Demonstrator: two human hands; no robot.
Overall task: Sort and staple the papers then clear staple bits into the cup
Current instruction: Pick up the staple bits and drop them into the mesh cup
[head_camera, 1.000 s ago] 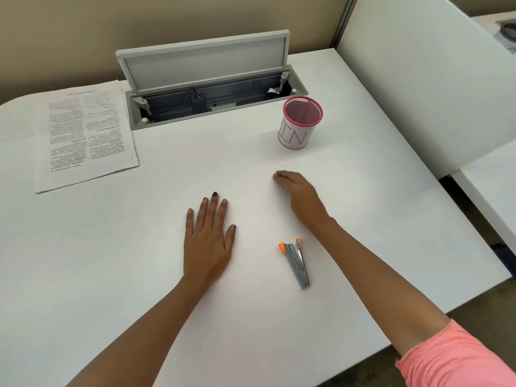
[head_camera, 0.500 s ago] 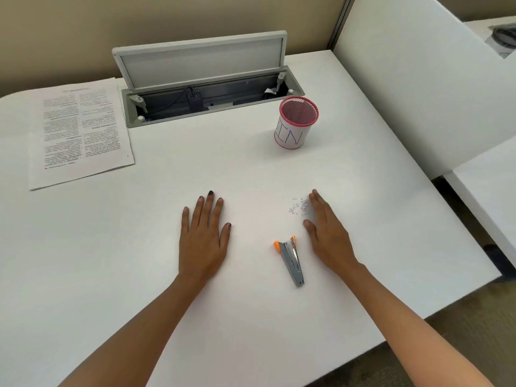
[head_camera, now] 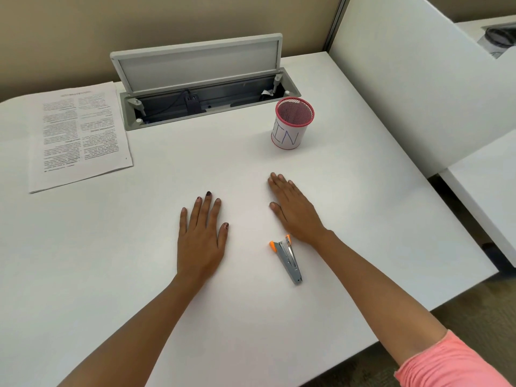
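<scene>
Right grip point(head_camera: 293, 210) flat on desk point(head_camera: 111, 275) | stapler point(head_camera: 287, 259) just beside wrist | cup point(head_camera: 291, 124) beyond

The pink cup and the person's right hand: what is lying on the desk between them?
Nothing visible. In the head view, the strip of white desk between the pink cup and the right hand is bare.

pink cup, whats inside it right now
Inside the pink mesh cup only its mesh inner wall shows, and nothing sticks up past the rim. Its bottom is too dim to tell whether staple bits lie there; the white label hides the lower wall from outside.
</scene>
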